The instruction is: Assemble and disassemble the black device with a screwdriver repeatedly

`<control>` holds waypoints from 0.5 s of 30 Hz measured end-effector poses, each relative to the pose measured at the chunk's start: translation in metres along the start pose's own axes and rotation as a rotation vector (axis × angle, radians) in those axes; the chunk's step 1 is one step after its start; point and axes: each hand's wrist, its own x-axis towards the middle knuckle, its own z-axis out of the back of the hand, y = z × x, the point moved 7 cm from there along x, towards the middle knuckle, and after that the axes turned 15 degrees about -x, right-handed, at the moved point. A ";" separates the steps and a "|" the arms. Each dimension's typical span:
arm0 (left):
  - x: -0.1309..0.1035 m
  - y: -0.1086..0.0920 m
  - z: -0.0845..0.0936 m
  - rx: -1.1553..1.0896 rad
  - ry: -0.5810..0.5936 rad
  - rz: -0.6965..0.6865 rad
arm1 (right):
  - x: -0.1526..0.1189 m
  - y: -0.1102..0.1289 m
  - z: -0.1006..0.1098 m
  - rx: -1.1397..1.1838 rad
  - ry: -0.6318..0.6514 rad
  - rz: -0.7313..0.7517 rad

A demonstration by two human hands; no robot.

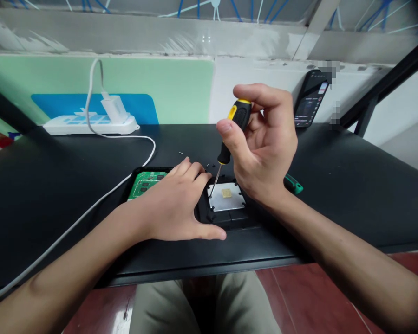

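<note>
My right hand [264, 139] is wrapped round the black and yellow handle of a screwdriver [225, 153], which leans with its tip at the left edge of a silver metal plate [235, 202]. The plate has a small tan square at its middle and lies in a black device housing [226, 216]. Across the housing's left part rests my left hand [176, 202], fingers spread and thumb stretched out near the front edge. Left of that hand a green circuit board [144, 185] shows, partly covered by it. Several small dark screws [211, 165] lie just behind the housing.
A green-handled tool [293, 184] lies beyond my right wrist. A white power strip [90, 124] with a plugged-in charger stands at the back left, its white cable [107, 191] running across the black table [348, 195]. A phone [310, 99] leans on the wall at the back right.
</note>
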 end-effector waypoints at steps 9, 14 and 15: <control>0.001 0.001 -0.001 0.005 0.008 -0.007 | -0.004 0.007 0.001 0.010 0.028 0.053; 0.001 0.000 0.000 -0.025 -0.007 -0.031 | -0.005 0.021 -0.001 0.176 0.002 0.186; 0.001 0.000 0.000 -0.034 -0.008 -0.029 | -0.005 0.023 -0.001 0.190 -0.003 0.206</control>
